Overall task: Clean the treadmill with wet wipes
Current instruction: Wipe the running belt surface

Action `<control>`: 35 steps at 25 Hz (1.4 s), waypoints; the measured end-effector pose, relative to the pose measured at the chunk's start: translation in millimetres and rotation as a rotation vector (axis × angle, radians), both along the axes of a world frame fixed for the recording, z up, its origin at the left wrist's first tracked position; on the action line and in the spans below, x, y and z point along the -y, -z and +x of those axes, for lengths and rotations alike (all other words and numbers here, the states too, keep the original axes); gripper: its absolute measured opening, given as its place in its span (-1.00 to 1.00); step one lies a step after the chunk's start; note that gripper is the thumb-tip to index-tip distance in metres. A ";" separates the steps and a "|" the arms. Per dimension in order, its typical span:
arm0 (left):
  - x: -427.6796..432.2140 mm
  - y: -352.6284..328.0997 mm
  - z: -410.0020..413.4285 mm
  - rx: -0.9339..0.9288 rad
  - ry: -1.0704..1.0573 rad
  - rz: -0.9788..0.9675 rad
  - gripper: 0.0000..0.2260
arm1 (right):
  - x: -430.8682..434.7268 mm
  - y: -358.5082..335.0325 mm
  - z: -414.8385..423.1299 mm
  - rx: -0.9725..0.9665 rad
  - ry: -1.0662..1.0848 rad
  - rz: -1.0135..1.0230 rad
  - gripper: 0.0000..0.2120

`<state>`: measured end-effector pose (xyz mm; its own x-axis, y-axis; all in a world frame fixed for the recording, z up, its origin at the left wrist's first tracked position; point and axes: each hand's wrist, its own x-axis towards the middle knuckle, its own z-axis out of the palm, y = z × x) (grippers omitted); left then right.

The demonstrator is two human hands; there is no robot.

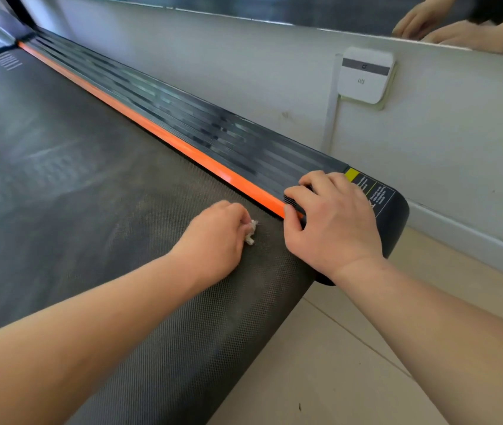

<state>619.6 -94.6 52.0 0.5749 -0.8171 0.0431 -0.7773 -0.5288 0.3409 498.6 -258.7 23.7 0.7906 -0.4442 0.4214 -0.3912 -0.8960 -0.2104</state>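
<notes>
Wet wipe (251, 231): balled small and grey-white, on the treadmill belt (75, 179) at the near right, just beside the orange strip (152, 127). Only a scrap of it shows.

My left hand (216, 240) is clenched round the wipe, knuckles up, and presses it to the mesh. I judge the tight wad is meant to put force on one spot, not to cover a wide area.

My right hand (333, 219) sits on the near end of the ribbed side rail (213, 130). The fingers are bent onto the ribs and the thumb is hooked at the orange edge, so it grasps the rail. It looks like a brace to steady me as I lean over the low deck.

Belt: duller, streaky patches further off to the left. I judge much of it is not yet wiped.

A warning label (366, 185) sits at the rail's near end, partly under my right hand.

Beyond the rail, right and far: a pale wall with a white box (365, 75) mounted on it, and a mirror (336, 7) above showing two hands.

Near right: beige floor tiles (351, 348).
</notes>
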 end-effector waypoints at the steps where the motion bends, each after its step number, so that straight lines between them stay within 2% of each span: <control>1: 2.7 0.2 -5.9 -0.004 0.039 0.014 -0.87 | 0.0 0.1 -0.7 -0.001 0.000 0.004 -0.69; 3: 9.0 -2.8 6.9 0.002 0.004 0.067 -0.87 | 1.7 -1.2 -1.1 0.008 0.001 0.006 -0.70; 6: 15.0 -4.9 20.0 -0.002 -0.190 0.016 -0.88 | 1.8 -2.4 -0.6 0.004 0.002 0.023 -0.69; 10: 18.6 1.6 -14.6 -0.029 -0.066 -0.011 -0.89 | 2.3 -2.6 -0.3 -0.004 0.019 0.027 -0.68; 14: 25.1 -0.9 4.8 0.006 -0.188 -0.031 -0.87 | 4.1 -5.1 -1.3 -0.010 0.024 0.021 -0.70; 18: 18.6 -7.8 -31.0 -0.118 0.058 0.048 -0.86 | 2.3 -7.0 -0.1 -0.010 0.033 0.037 -0.70; 20: 11.1 -11.2 -19.3 -0.090 0.084 0.146 -0.88 | 1.6 -5.7 -1.7 -0.014 0.030 0.039 -0.71; 21: 10.5 -9.9 -5.0 -0.026 0.030 0.163 -0.89 | 2.6 -5.6 -1.7 -0.008 0.027 0.038 -0.70; 23: 7.3 -7.5 20.8 0.060 -0.211 0.103 -0.90 | 2.9 -6.6 -0.9 -0.011 0.023 0.037 -0.69; 25: -0.2 -3.1 11.0 0.005 -0.329 0.004 -0.90 | 2.0 -9.0 0.6 -0.015 0.014 0.041 -0.69; 28: -17.6 -4.3 -30.0 -0.152 -0.032 -0.023 -0.88 | 2.3 -9.2 -0.6 -0.019 0.010 0.035 -0.69; 30: -29.9 -9.2 -39.2 -0.137 0.151 0.075 -0.90 | 5.0 -11.3 -1.4 -0.024 -0.003 0.038 -0.70; 32: -24.9 -5.8 -13.2 -0.027 0.127 0.078 -0.90 | 7.5 -15.5 1.7 -0.040 -0.021 0.080 -0.70; 35: -10.3 -4.4 -2.0 0.017 -0.111 0.008 -0.87 | 2.8 -23.8 -1.3 -0.106 -0.040 0.196 -0.67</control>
<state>617.7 -84.3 56.4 0.6612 -0.7487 0.0476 -0.7194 -0.6147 0.3235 497.3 -261.5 47.5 0.8446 -0.4767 0.2436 -0.3856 -0.8573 -0.3411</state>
